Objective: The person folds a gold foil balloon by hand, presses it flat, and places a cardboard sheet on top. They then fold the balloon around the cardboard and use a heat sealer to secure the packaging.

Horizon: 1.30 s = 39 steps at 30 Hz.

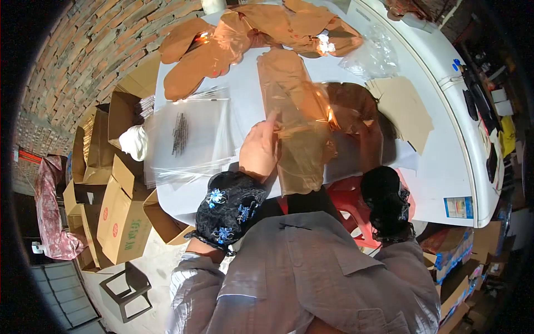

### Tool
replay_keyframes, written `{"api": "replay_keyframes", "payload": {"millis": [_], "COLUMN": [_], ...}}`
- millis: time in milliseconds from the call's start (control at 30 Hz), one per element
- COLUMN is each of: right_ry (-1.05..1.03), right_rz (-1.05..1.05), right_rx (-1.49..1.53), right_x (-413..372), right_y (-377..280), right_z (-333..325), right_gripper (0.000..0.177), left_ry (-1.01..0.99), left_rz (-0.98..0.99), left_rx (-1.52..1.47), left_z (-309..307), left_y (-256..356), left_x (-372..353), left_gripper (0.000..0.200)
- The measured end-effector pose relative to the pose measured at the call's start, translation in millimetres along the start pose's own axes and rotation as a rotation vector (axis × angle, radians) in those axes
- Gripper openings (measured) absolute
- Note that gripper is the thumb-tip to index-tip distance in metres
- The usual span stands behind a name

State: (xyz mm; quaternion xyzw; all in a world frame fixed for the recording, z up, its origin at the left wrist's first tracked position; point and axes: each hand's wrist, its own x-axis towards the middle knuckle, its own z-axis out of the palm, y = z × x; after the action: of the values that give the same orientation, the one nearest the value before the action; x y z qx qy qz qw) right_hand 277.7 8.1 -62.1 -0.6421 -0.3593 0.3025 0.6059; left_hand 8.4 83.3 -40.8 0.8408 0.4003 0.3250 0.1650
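A long, shiny orange-brown translucent sheet (303, 158) lies over the white table and hangs past its near edge. My left hand (260, 149) rests at its left side, its fingers closed at the sheet's edge. My right hand (367, 131) is seen through a raised brown translucent piece (347, 100), whose film covers the fingers, so their grip is unclear. More orange-brown pieces (222, 42) are spread at the table's far side. Left of my left hand lies a stack of clear plastic bags (194, 133) with dark printing.
The white table (428, 183) also bears beige card sheets (403, 111) and crumpled clear plastic (375, 53). Open cardboard boxes (125, 214) stand at the left, with a white cloth (133, 142). A red stool (356, 203) is under the near edge; a dark stool (127, 292) stands lower left.
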Motion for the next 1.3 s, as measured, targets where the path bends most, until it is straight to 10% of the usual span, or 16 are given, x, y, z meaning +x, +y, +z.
{"api": "replay_keyframes", "payload": {"millis": [267, 433, 667, 967, 1300], "right_ry": [-0.067, -0.183, -0.32, -0.35, -0.536], "right_rz": [0.153, -0.081, 0.201, -0.449, -0.212], "right_rx": [0.315, -0.189, -0.804, -0.554, -0.345], "right_x": [-16.1, -22.3, -63.4, -7.2, 34.4], "right_y": [-4.5, 25.2, -69.4, -41.4, -13.1], "right_z": [-36.5, -78.8, -50.2, 36.8, 90.1], "right_gripper": [0.028, 0.023, 0.026, 0.03, 0.028], "left_ry": [-0.007, -0.005, 0.018, 0.01, 0.041], "left_rz": [0.084, 0.085, 0.088, 0.058, 0.102], "left_rx": [0.15, 0.198, 0.168, 0.023, 0.108], "left_z": [5.0, 6.5, 10.0, -7.5, 6.6], "left_y": [2.3, 2.4, -0.5, 20.2, 12.5], "left_x": [1.9, 2.4, 3.0, -13.4, -27.9], "left_gripper": [0.038, 0.029, 0.029, 0.041, 0.051]}}
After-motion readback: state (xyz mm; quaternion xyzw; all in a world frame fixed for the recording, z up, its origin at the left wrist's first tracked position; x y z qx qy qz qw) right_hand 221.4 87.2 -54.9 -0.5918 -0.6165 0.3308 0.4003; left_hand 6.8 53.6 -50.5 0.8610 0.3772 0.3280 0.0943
